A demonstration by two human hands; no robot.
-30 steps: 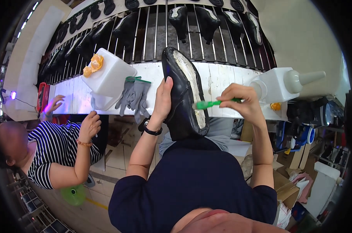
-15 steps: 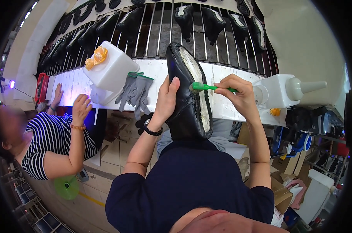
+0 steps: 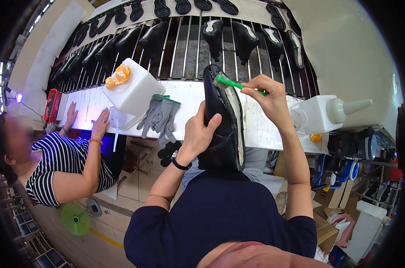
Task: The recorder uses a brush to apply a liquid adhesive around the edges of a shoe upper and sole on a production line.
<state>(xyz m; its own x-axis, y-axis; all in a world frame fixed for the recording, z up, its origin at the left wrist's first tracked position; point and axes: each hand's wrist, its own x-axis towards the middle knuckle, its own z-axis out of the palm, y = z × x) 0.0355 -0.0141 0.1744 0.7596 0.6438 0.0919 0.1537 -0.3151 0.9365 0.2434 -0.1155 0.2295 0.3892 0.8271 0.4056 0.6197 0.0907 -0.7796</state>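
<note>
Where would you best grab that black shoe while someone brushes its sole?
Probably around its middle, from the left side, as the left hand does now. The black shoe stands sole-up with its toe pointing away, so a side grip at the waist leaves the sole free for the green brush in the right hand.

Upper left of my view, a white jug [image 3: 133, 91] stands on the white bench [image 3: 265, 129], grey gloves [image 3: 160, 117] draped beside it. At far left sits a person in a striped shirt [image 3: 59, 165].
</note>
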